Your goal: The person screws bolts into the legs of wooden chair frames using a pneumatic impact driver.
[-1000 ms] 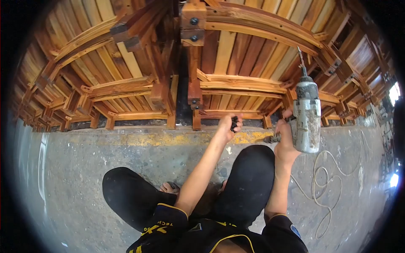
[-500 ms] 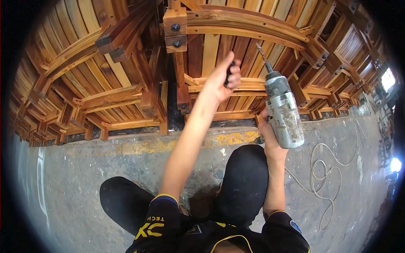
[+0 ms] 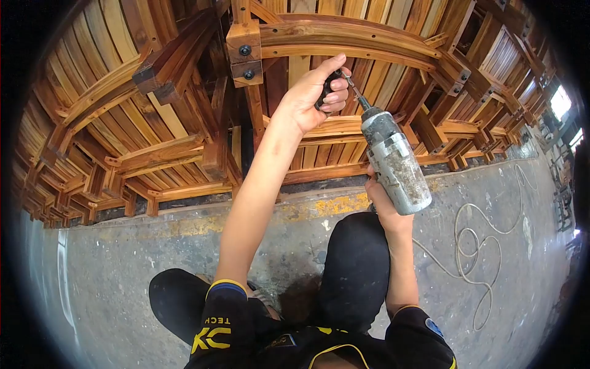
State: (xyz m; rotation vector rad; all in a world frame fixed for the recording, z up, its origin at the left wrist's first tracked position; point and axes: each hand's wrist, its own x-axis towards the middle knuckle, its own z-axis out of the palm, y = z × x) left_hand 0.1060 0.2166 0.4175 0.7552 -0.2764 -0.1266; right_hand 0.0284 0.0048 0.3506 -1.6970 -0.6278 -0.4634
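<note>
My left hand (image 3: 313, 95) is closed around several small black pieces (image 3: 327, 89), which look like bolts, though the fingers partly cover them. Its thumb is raised beside the tip of a drill bit (image 3: 355, 90). That bit is fitted in a worn grey power drill (image 3: 398, 169), tilted up and to the left. My right hand (image 3: 387, 203) grips the drill from below; its handle is mostly hidden. Beyond both hands is a brown wooden frame with a curved rail (image 3: 350, 37) and a corner block (image 3: 244, 52) bearing two black bolt heads.
More slatted wooden furniture (image 3: 110, 98) stands at the left, and similar frames run off to the right. A pale hose or cord (image 3: 470, 246) lies in loops on the stained concrete floor (image 3: 123, 258). My bent knees (image 3: 356, 264) are below the drill.
The drill has moved left in my right hand, bringing its bit from apart to right beside my left fingers. My left hand has shifted slightly left and up.
</note>
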